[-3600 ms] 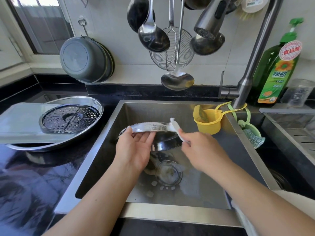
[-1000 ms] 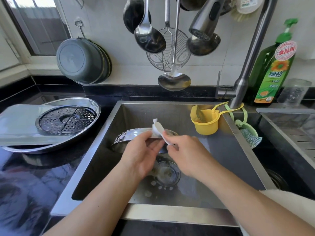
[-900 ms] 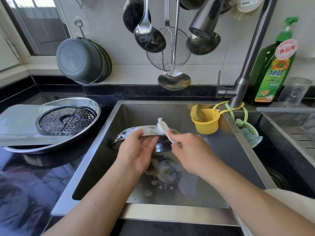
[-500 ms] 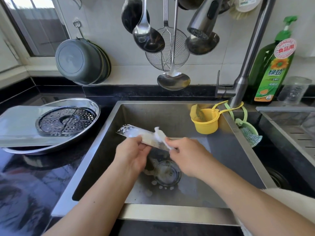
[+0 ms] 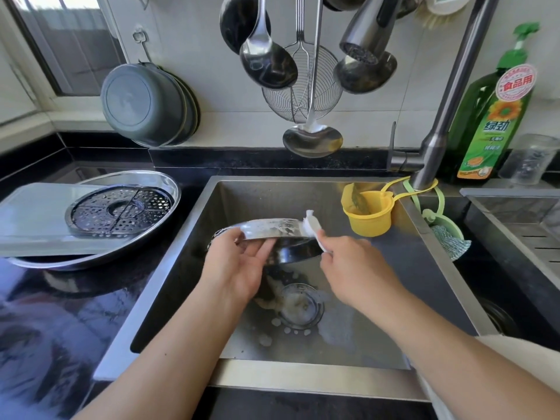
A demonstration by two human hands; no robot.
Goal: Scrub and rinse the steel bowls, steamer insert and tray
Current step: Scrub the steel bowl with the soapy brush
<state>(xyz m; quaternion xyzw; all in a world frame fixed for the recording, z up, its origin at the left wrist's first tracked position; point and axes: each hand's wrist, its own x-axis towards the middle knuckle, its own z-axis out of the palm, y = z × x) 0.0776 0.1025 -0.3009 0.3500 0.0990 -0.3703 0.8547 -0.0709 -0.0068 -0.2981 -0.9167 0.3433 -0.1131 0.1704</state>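
A: Wall, above the sink? Ladles [image 5: 268, 63], wire skimmer [image 5: 303, 86], grey basins [image 5: 145, 104] hung on a hook
B: Noted. Right of the faucet [image 5: 448, 95]?
A: Green detergent bottle [image 5: 497, 116], clear cup [image 5: 528, 159]; yellow strainer cup [image 5: 368, 215] and steel scourer [image 5: 451, 241] hanging from the faucet base

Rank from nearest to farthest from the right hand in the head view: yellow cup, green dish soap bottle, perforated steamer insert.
From the right hand:
1. Yellow cup, just behind it at the sink's back right.
2. Green dish soap bottle, far right on the counter.
3. Steamer insert, far left, in the tray.
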